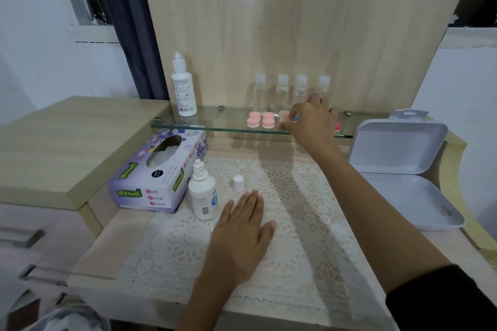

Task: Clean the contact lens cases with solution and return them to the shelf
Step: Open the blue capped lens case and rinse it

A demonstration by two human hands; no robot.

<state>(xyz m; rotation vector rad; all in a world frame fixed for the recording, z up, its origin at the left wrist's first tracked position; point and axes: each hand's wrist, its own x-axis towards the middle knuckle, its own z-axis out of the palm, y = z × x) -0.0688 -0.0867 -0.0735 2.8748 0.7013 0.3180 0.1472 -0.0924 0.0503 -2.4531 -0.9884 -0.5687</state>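
At the left of the table, a purple tissue box is laid at an angle beside the lace mat. Behind it, at the left end of the glass shelf, a tall solution bottle is stood upright. A small solution bottle is stood on the mat just beside the tissue box with its nozzle uncovered, and a white cap is set near it on the lace. The left hand is laid flat on the mat, its fingers straight and close together, with nothing held. On the shelf, two pink lens cases are seen side by side, with four clear bottles lined up behind them. The right hand is held at the shelf's front edge with its fingers curled. Its thumb and forefinger are closed on a peach lens case, though the grip is blurred. A magenta case is partly hidden behind that hand. At the far right, an open white box is placed on the table.
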